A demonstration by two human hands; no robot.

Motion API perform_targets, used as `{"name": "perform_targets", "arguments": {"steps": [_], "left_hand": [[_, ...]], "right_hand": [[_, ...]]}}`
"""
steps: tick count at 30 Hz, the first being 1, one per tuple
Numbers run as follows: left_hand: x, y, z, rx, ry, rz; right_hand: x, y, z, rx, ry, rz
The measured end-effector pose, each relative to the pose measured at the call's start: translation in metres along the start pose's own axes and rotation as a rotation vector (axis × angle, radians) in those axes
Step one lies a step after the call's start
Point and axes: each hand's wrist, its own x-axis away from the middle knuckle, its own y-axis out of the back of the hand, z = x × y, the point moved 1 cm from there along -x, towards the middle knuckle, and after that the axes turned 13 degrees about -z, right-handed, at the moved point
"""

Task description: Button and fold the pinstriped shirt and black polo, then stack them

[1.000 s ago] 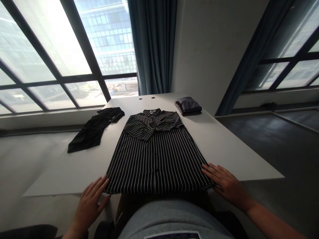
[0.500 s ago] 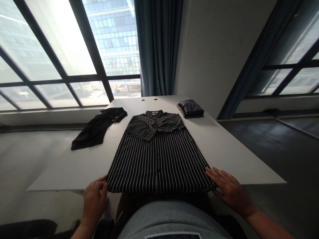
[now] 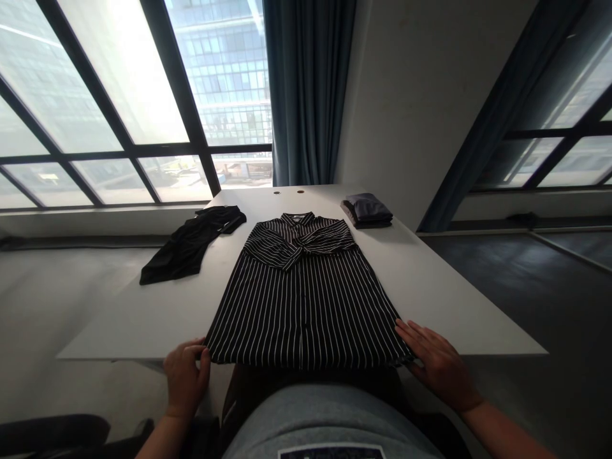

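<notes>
1. L hand: fingers curled shut on the near-left hem corner of the striped shirt.
2. R hand: flat, fingers spread, gripping nothing; fingertips touch the near-right hem corner.
3. Shirt: thin cloth, black w/ white pinstripes, trapezoid outline. Lies flat mid-table, hem along near edge, collar toward far edge, sleeves crossed over chest.
4. Table: white, smooth, matte.
5. Black garment: crumpled, at left edge. Folded grey garment: compact rectangle, far-right corner.
6. L fingertips hidden by cloth; both forearms cut off at the frame's bottom.
</notes>
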Motion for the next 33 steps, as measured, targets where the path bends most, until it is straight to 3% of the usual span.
{"name": "perform_targets", "arguments": {"steps": [10, 33], "left_hand": [[0.004, -0.001, 0.002, -0.035, -0.066, -0.01], [0.01, -0.003, 0.006, -0.035, -0.055, -0.001]], "right_hand": [[-0.001, 0.003, 0.001, -0.042, -0.03, -0.009], [0.001, 0.0, 0.001, -0.041, -0.045, -0.017]]}}
